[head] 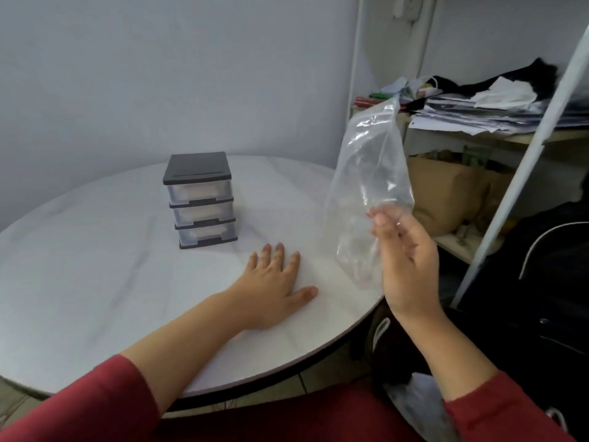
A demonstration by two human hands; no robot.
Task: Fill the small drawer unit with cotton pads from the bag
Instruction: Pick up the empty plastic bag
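The small drawer unit (200,200) stands upright on the round white table (95,250). It has a black top and three clear drawers, all pushed in, with pale contents showing through them. My right hand (406,260) pinches a clear plastic bag (366,183) and holds it up above the table's right edge. The bag looks empty and see-through. My left hand (271,288) rests flat on the table with fingers spread, in front of and to the right of the drawer unit, apart from it.
A shelf (478,135) to the right holds stacked papers, dark cloth and a brown bag lower down. A white pole (522,164) slants in front of it. Dark bags (526,298) sit beside the table's right edge. A grey wall is behind the table.
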